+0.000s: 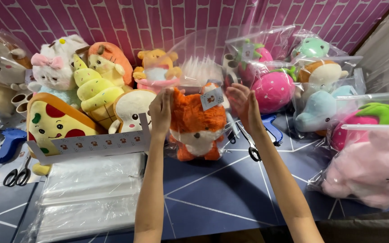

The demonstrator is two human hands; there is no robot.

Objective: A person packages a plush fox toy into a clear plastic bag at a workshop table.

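Observation:
An orange fox plush (197,126) stands upright on the dark blue table (212,193), inside a clear plastic bag (199,67) whose open top rises above it. A small paper tag (212,97) hangs by its head. My left hand (160,110) presses against the bag's left side at the fox's head. My right hand (244,105) is on the bag's right side, fingers spread along the plastic. Both forearms reach up from the lower edge.
Unbagged plush toys, among them a pizza slice (52,123) and an ice cream cone (93,90), crowd the left. Bagged plush toys (320,105) pile up at right. A stack of clear bags (88,193) lies front left. Scissors (16,176), a blue tag gun (7,141).

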